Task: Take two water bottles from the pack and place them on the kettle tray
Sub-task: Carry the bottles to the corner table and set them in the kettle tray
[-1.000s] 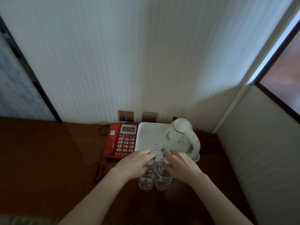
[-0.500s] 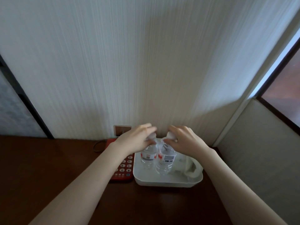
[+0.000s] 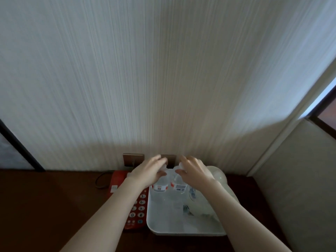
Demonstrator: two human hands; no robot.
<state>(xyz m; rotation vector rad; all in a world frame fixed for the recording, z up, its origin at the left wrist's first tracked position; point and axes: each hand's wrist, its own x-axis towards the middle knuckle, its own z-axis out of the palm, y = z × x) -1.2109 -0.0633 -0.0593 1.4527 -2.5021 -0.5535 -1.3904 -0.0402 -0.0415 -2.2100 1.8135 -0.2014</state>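
On the white tray (image 3: 183, 231), beside the kettle (image 3: 217, 177), two bottles (image 3: 160, 187) (image 3: 179, 186) are stood upright; both should be settled flat before release. Their caps are gripped by the left hand (image 3: 149, 171) and right hand (image 3: 196, 170).

Two bare forearms reach into view from the bottom edge, with no sleeves visible. The left hand (image 3: 150, 172) and right hand (image 3: 196, 170) carry no rings, watch or gloves; the fingers (image 3: 183, 159) show slightly blurred.

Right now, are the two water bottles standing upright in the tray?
Yes, upright: both water bottles stand side by side inside the white tray, caps up under the hands.
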